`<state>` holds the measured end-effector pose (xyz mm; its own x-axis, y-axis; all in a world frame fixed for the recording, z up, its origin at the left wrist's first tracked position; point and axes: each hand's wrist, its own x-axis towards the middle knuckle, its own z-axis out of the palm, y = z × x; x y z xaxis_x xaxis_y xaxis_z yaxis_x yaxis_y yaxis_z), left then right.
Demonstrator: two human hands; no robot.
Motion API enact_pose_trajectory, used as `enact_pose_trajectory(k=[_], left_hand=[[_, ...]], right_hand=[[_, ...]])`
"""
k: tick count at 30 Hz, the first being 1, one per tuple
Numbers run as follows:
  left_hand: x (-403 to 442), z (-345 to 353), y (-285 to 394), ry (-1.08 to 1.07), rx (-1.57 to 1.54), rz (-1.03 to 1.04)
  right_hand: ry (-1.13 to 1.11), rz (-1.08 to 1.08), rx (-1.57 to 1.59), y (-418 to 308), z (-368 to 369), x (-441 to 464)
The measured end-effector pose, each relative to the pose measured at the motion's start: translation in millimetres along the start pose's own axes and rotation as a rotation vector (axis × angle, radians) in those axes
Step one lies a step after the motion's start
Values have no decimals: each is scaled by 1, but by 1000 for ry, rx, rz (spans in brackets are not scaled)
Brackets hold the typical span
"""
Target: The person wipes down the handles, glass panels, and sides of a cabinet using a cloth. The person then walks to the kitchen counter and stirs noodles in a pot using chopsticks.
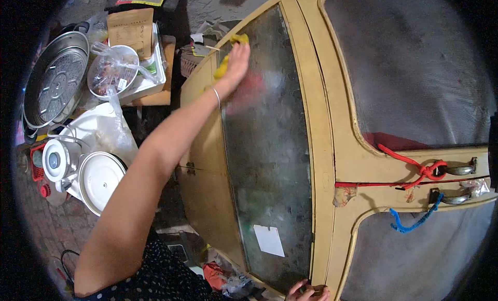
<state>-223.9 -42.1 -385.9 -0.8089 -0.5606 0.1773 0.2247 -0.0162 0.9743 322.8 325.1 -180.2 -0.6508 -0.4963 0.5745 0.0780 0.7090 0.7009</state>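
Observation:
A yellow cloth (221, 68) is bunched under and around my left hand (238, 61), whose fingers press it against the upper left part of a dark glass panel (270, 161). The glass is set in a cream-coloured cabinet frame (320, 124) and looks smeared and cloudy, with a reddish reflection beside my hand. At the bottom edge of the frame my right hand (307, 291) rests on the wood with its fingers bent; its lower part is cut off. A white paper piece (269, 241) sticks to the lower glass.
At the left are a steamer pot (56, 80), a bowl in plastic (113, 73), a white lidded pot (102, 183) and a glass kettle (61, 160). A red cord (410, 161) and a blue cord (416, 224) hang on door handles at the right.

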Motion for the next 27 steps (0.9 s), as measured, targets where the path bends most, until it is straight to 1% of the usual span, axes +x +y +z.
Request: enact_pose_trajectory(k=[2,3,6,9,11,13,14,15,17,18,19,22,24,25,27], left_hand=[[-8,-29,29,-37,-168,-117],[-5,-31,26,-40,-139,-89],[-12,-30,20,-24,-89,-87],[-29,-31,6,-47,-105,-129],[-60,-33,10,-73,-55,-178],[-109,-30,8,-57,-58,-165],[-138,-30,17,-67,-49,-231],[-167,-21,-38,-166,55,0],[-235,-22,9,-90,-94,-196],[-264,-25,28,-126,-72,-263],[-289,-28,43,-160,-50,-326],[-344,-32,77,-226,16,-319],[-362,-39,116,-287,-154,-429],[-366,-40,130,-296,-155,-422],[-373,-39,154,-410,-100,-237]], right_hand=[[9,-4,-9,-2,0,2],[9,-5,-10,-1,0,3],[13,-10,-22,0,-2,1],[21,-1,-35,1,-1,-1],[36,2,-60,1,-1,-1],[56,27,-93,0,-1,0],[-14,93,-31,0,-1,-7],[-2,30,2,3,1,-7],[2,65,8,-5,-1,0],[4,92,12,-8,-2,5],[54,91,22,-9,1,8],[89,91,32,-9,2,7],[96,115,46,-7,3,4],[104,105,47,-6,4,4],[116,103,37,-5,5,2]])
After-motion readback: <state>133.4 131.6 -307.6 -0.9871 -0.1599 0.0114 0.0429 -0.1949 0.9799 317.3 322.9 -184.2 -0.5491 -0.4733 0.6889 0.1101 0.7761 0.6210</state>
